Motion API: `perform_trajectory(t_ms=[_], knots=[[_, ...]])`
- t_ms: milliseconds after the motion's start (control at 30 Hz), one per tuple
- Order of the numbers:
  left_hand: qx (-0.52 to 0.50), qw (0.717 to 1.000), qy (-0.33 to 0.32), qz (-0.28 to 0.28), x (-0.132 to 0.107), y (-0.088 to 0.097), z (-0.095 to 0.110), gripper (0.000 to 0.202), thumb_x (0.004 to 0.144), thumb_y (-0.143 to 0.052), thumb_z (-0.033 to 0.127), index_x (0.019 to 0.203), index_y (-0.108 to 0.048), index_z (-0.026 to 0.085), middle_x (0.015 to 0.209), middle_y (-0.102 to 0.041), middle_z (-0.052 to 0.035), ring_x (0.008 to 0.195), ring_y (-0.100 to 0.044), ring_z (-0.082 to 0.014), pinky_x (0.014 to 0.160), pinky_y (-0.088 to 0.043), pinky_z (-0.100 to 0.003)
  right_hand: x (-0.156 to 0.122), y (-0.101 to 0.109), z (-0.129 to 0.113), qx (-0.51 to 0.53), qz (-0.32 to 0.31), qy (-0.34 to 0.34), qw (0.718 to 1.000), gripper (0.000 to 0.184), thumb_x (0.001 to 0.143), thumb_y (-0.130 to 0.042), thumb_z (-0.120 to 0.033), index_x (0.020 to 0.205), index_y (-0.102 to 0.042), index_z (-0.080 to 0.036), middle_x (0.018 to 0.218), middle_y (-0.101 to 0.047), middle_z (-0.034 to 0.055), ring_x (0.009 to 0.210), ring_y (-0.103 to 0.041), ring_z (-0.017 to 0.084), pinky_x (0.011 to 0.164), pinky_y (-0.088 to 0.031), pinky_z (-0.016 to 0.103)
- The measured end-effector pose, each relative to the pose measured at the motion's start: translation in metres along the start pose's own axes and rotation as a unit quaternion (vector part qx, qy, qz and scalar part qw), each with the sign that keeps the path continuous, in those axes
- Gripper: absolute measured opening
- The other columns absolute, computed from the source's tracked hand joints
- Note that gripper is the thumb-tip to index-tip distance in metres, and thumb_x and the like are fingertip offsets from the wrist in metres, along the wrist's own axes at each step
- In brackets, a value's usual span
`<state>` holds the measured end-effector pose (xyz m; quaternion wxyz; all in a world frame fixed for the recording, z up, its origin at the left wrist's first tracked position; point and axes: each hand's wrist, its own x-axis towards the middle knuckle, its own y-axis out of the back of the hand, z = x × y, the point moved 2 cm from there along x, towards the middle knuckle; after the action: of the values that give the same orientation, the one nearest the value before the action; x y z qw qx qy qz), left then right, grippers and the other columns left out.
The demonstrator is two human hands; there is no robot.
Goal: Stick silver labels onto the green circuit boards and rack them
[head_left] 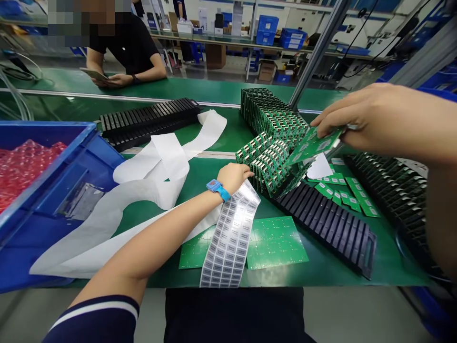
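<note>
My right hand [360, 116] is closed on a green circuit board [316, 145], holding it tilted above a black slotted rack [328, 224] packed with upright green boards [273, 159]. My left hand [233, 176], with a blue wristband [218, 189], has curled fingers resting at the top of a strip of small grey labels [230, 238], right beside the nearest boards in the rack. Whether it pinches the strip is hidden. The label strip lies over a flat green board panel [276, 240].
A blue bin [71, 181] with red bubble wrap stands at left. White backing paper [157, 176] sprawls across the green table. Other black racks lie at the back left [150, 121] and at right [392, 186]. Small loose boards [342, 190] lie nearby. Another person [124, 52] sits opposite.
</note>
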<state>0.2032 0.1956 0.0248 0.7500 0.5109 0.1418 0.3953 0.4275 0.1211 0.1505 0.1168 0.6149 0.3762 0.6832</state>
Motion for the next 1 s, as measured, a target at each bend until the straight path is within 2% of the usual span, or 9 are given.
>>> perform_trajectory(t_ms=[100,167,267,333,500,567,700,833,1000], knots=[[-0.01,1.0,-0.011,-0.019,0.003,0.001,-0.002,0.029,0.084,-0.052,0.038,0.068,-0.068,0.02,0.065,-0.065,-0.0039,0.063,-0.057,-0.0188,0.054,-0.031,-0.028,-0.004,0.021,-0.009,-0.001,-0.025,0.01,1.0,0.026,0.085,-0.045,-0.024,0.07,-0.066,-0.027,0.09,-0.068,-0.0032,0.086,-0.062,0.017,0.079,-0.046,0.042],[-0.019,0.999,-0.006,-0.031,0.0,0.003,-0.004,0.025,0.083,-0.054,0.037,0.071,-0.068,0.021,0.066,-0.066,-0.0026,0.064,-0.058,-0.0182,0.055,-0.032,-0.027,-0.004,0.029,-0.014,0.008,-0.102,0.065,0.993,0.027,0.085,-0.044,-0.023,0.071,-0.066,-0.028,0.086,-0.068,-0.0037,0.081,-0.062,0.016,0.075,-0.047,0.04],[-0.025,0.999,0.037,-0.026,-0.01,0.006,-0.005,0.023,0.083,-0.054,0.037,0.079,-0.069,0.019,0.072,-0.068,-0.005,0.069,-0.06,-0.0203,0.057,-0.035,-0.027,0.001,0.033,-0.019,0.004,-0.26,0.175,0.95,0.03,0.081,-0.04,-0.018,0.072,-0.067,-0.027,0.078,-0.069,-0.0024,0.071,-0.062,0.015,0.068,-0.049,0.037],[-0.032,0.997,0.062,-0.024,-0.019,0.007,0.0,0.024,0.082,-0.055,0.036,0.081,-0.07,0.017,0.076,-0.069,-0.0071,0.074,-0.061,-0.0223,0.06,-0.038,-0.028,0.004,0.032,-0.018,-0.018,-0.312,0.203,0.928,0.032,0.078,-0.037,-0.013,0.076,-0.067,-0.025,0.078,-0.07,0.0001,0.072,-0.062,0.016,0.07,-0.048,0.037],[-0.104,0.989,0.034,-0.096,-0.027,-0.003,0.027,0.027,0.078,-0.062,0.034,0.102,-0.067,0.026,0.078,-0.071,0.0017,0.073,-0.064,-0.0158,0.061,-0.042,-0.023,0.007,0.024,-0.012,-0.068,-0.294,0.187,0.935,0.033,0.079,-0.037,-0.012,0.079,-0.068,-0.023,0.086,-0.071,0.0027,0.081,-0.061,0.017,0.078,-0.044,0.037],[-0.126,0.985,0.041,-0.112,-0.023,-0.011,0.035,0.035,0.077,-0.062,0.035,0.109,-0.064,0.021,0.076,-0.072,0.001,0.069,-0.064,-0.015,0.059,-0.043,-0.022,0.009,0.021,-0.011,-0.076,-0.286,0.181,0.938,0.033,0.079,-0.036,-0.012,0.079,-0.068,-0.022,0.086,-0.071,0.0037,0.08,-0.061,0.017,0.079,-0.043,0.037],[-0.153,0.98,0.08,-0.104,-0.013,-0.022,0.04,0.033,0.082,-0.054,0.037,0.102,-0.066,0.013,0.075,-0.072,-0.0034,0.064,-0.063,-0.015,0.059,-0.044,-0.023,0.017,0.013,-0.008,-0.072,-0.278,0.164,0.944,0.035,0.077,-0.036,-0.01,0.081,-0.069,-0.02,0.087,-0.07,0.0037,0.08,-0.06,0.016,0.08,-0.043,0.034],[-0.173,0.976,0.093,-0.095,-0.011,-0.024,0.041,0.03,0.083,-0.053,0.037,0.099,-0.066,0.015,0.074,-0.072,-0.0029,0.06,-0.061,-0.0136,0.057,-0.044,-0.022,0.024,-0.002,-0.005,-0.06,-0.281,0.16,0.944,0.034,0.074,-0.038,-0.008,0.082,-0.069,-0.021,0.083,-0.069,0.0027,0.079,-0.06,0.017,0.079,-0.043,0.034],[-0.188,0.974,0.061,-0.107,-0.015,-0.022,0.049,0.027,0.083,-0.054,0.034,0.104,-0.066,0.02,0.068,-0.071,0.0008,0.057,-0.06,-0.0121,0.055,-0.042,-0.021,0.03,-0.014,-0.005,-0.048,-0.308,0.156,0.937,0.038,0.068,-0.04,-0.005,0.081,-0.07,-0.025,0.083,-0.069,-0.0011,0.082,-0.06,0.017,0.079,-0.043,0.033]])
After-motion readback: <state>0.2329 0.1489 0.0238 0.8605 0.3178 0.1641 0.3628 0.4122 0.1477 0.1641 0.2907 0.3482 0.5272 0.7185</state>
